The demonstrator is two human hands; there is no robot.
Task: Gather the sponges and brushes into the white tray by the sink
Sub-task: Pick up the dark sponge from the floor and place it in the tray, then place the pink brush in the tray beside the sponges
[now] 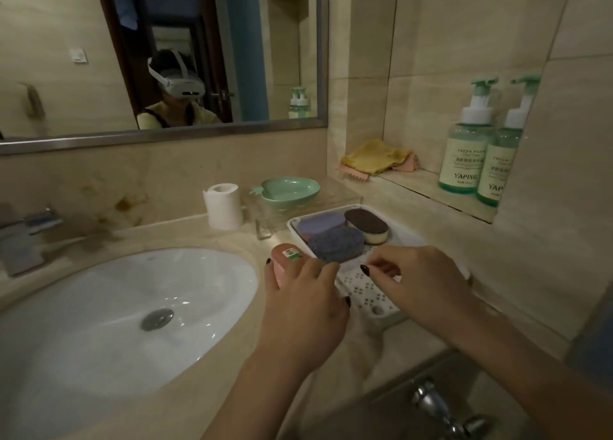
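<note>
The white perforated tray (368, 292) lies on the counter right of the sink. Its far end holds a purple sponge (320, 224), a blue-grey oval sponge (336, 243) and a brown-topped oval sponge (366, 224). My left hand (305, 307) grips a pink brush-like object (282, 257) with a small label, at the tray's left edge. My right hand (418, 280) hovers over the tray's near half, thumb and fingers pinched close; whether it holds anything is hidden.
The white sink basin (116, 307) fills the left, with a tap (23, 237) behind it. A toilet roll (224, 206), a green dish (288, 191) on a clear stand, yellow cloths (378, 156) and two pump bottles (464, 148) in the wall niche stand beyond the tray.
</note>
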